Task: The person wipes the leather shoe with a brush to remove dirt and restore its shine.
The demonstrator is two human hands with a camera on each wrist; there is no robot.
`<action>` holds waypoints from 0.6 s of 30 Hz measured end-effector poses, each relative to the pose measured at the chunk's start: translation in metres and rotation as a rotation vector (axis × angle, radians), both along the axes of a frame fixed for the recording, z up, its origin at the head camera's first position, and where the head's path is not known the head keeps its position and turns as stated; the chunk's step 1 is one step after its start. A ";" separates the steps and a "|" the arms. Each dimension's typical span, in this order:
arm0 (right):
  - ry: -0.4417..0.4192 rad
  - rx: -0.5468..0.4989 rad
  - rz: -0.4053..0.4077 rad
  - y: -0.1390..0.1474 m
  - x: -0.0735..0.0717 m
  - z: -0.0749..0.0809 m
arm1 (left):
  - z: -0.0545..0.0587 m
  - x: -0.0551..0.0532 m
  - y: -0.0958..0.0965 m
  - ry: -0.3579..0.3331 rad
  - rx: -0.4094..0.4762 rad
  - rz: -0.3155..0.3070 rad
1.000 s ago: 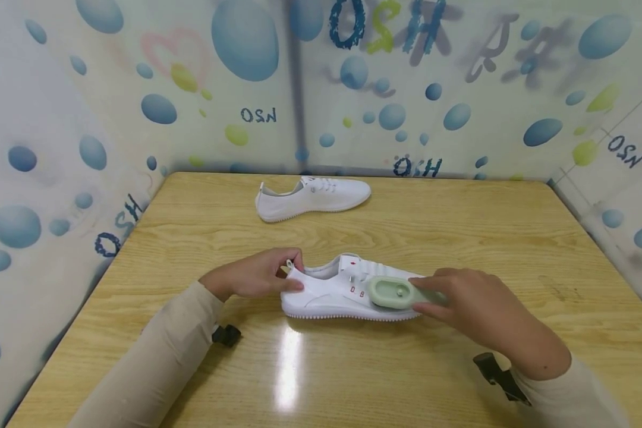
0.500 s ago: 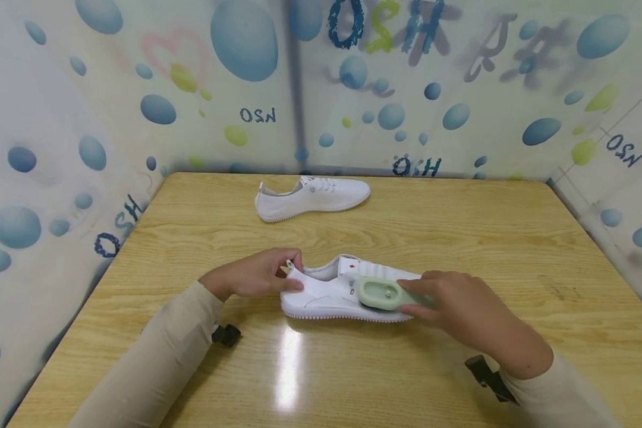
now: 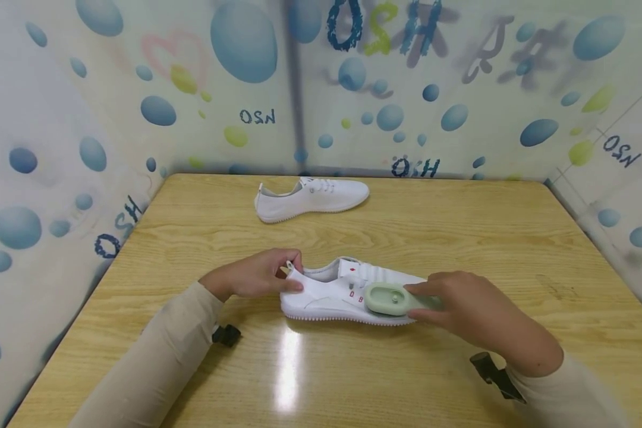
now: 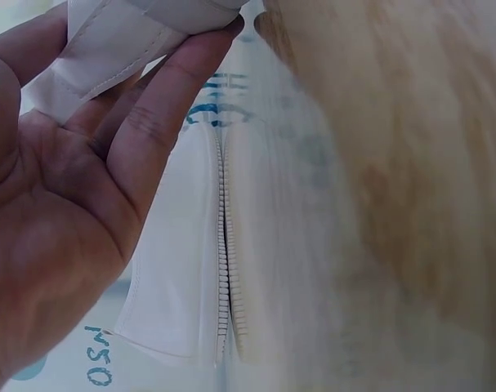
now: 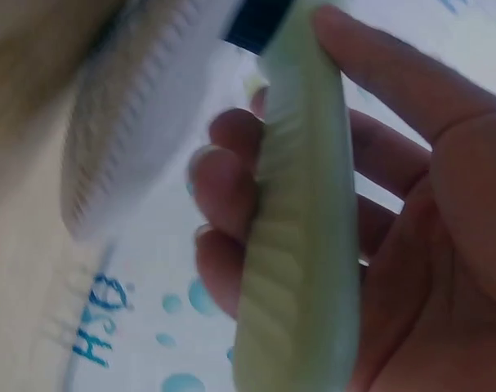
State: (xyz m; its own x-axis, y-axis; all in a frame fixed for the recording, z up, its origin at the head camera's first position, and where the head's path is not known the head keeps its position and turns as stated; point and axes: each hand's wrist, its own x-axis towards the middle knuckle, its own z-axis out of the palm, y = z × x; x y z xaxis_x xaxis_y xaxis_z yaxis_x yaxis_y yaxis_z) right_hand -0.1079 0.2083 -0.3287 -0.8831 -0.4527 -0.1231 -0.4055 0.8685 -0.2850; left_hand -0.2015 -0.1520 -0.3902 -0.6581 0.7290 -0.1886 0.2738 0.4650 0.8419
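A white lace-up shoe (image 3: pixel 315 300) stands on the table, its toe toward the right. My left hand (image 3: pixel 257 274) pinches its heel, thumb outside and fingers inside the collar. In the left wrist view the heel (image 4: pixel 125 45) sits between thumb and fingers. My right hand (image 3: pixel 471 303) grips a pale green shoe brush (image 3: pixel 385 299) by its handle, the brush head lying against the near side of the shoe's forepart. The right wrist view shows the ribbed handle (image 5: pixel 301 229) in the fingers and dark bristles (image 5: pixel 260 23) facing the shoe. The toe is partly hidden behind my right hand.
A second white shoe (image 3: pixel 321 199) stands farther back on the wooden table (image 3: pixel 460 220), pointing right. Behind the table rises a wall (image 3: pixel 321 95) printed with blue drops. Black straps (image 3: pixel 226 336) show at both wrists.
The brush in my right hand slid left along the shoe's side, then back a little to the right and slightly nearer me. My left hand has stayed at the heel.
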 end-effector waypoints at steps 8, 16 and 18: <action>0.097 -0.008 0.058 -0.010 0.001 -0.007 | 0.003 0.003 0.000 0.020 -0.015 -0.018; -0.046 -0.029 0.090 0.019 0.002 -0.006 | 0.009 0.016 0.004 0.118 -0.054 -0.041; -0.059 -0.066 0.107 0.028 0.001 -0.006 | 0.011 0.020 0.004 0.165 -0.077 -0.043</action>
